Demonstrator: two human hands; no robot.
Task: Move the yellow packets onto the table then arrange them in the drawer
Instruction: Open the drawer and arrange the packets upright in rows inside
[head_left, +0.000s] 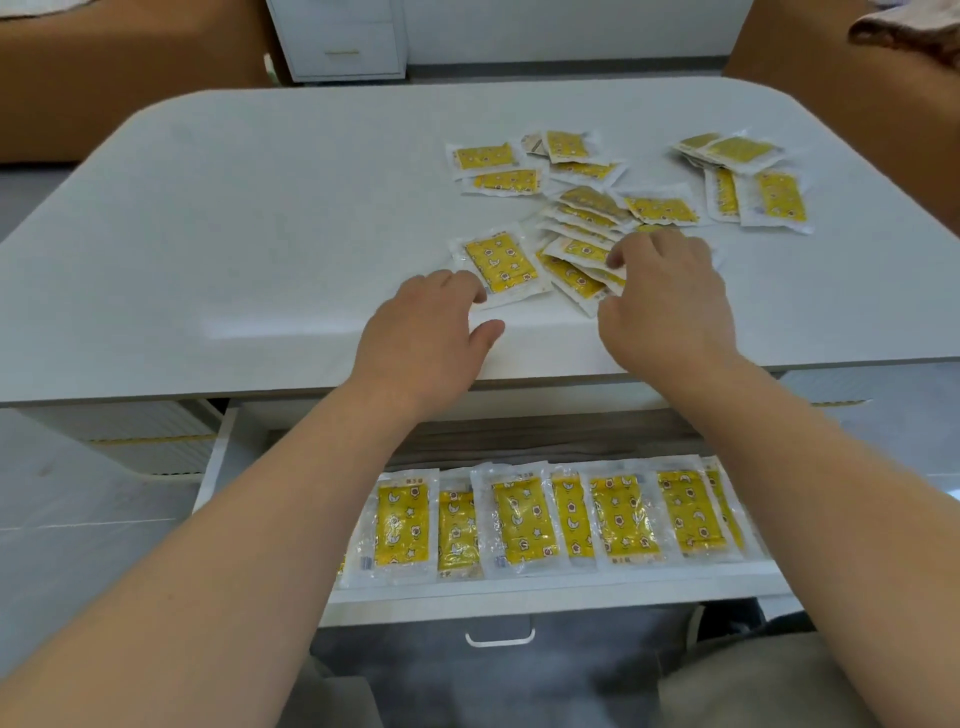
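Several yellow packets in clear wrappers lie scattered over the right half of the white table (234, 234). One single packet (500, 262) lies apart, just beyond my left hand (431, 332), whose fingertips reach its near edge with the thumb spread. My right hand (662, 296) rests on a fanned pile of packets (576, 249), fingers curled over them. Below the table edge, the open drawer (519, 597) holds a row of several packets (524, 519) standing side by side.
More packets lie at the far right of the table (753, 176) and near the middle back (493, 166). A white cabinet (343, 41) stands behind the table. The drawer handle (500, 638) sticks out toward my lap.
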